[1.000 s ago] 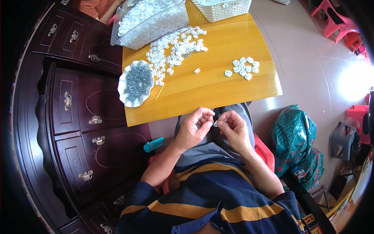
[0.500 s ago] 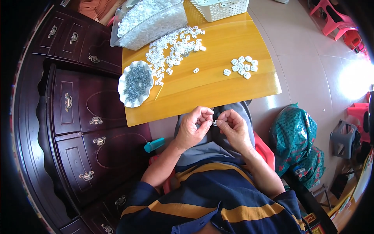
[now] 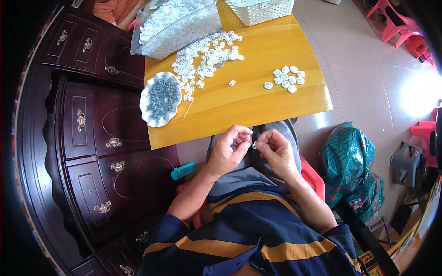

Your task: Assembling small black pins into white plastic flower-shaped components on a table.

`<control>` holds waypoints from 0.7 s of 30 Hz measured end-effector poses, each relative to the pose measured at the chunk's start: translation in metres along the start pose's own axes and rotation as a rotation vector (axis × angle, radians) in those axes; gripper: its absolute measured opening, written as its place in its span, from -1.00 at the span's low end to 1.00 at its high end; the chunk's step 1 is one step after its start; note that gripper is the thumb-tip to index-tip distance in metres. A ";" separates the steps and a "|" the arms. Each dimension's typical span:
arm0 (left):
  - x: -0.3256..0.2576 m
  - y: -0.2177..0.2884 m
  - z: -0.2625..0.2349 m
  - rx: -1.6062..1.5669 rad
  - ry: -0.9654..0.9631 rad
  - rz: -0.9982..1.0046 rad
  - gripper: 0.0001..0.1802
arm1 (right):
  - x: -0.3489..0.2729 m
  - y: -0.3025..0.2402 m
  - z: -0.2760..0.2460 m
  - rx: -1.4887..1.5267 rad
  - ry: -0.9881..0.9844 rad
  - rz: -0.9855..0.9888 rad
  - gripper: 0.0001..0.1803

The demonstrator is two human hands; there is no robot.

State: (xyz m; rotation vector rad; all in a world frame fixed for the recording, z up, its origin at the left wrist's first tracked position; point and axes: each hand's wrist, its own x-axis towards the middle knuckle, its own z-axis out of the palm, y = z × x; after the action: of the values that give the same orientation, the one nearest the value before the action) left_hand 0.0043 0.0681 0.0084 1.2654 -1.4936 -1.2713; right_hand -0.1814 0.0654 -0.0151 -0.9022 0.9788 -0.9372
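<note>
Just off the near edge of the wooden table [image 3: 248, 108], over my lap, my two hands meet at the fingertips. Thumb and forefinger of my right hand [image 3: 277, 152] pinch a small white plastic piece [image 3: 253, 145]. My left hand [image 3: 230, 149] is curled, its thumb tip against the left side of that piece; whatever its fingers may hold is too small to tell. On the table lie a loose heap of similar white pieces [image 3: 198, 57], a single one [image 3: 232, 83], and a cluster of several larger white pieces [image 3: 285, 79] at the right.
A scalloped white dish [image 3: 144, 102] holds small metal screws or pins, beside a thin yellow stick [image 3: 188, 109]. Behind stand a clear bin [image 3: 184, 34] of white pieces and a white basket [image 3: 262, 13]. Dark drawers [image 3: 83, 119] line the left; green bags [image 3: 347, 154] sit at right.
</note>
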 end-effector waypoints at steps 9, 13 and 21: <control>0.001 0.002 0.002 0.034 0.016 0.037 -0.71 | -0.002 -0.001 0.001 -0.022 0.011 0.003 -0.92; 0.003 0.008 0.003 0.134 -0.008 0.063 -0.70 | -0.002 0.002 0.001 -0.057 0.045 -0.024 -0.92; 0.007 0.015 -0.001 0.227 -0.034 0.105 -0.65 | 0.002 0.004 0.001 -0.045 0.058 -0.049 -0.92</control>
State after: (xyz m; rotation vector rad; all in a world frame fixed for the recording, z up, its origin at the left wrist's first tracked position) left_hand 0.0011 0.0607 0.0233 1.2952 -1.7445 -1.0837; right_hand -0.1788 0.0655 -0.0187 -0.9451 1.0352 -0.9909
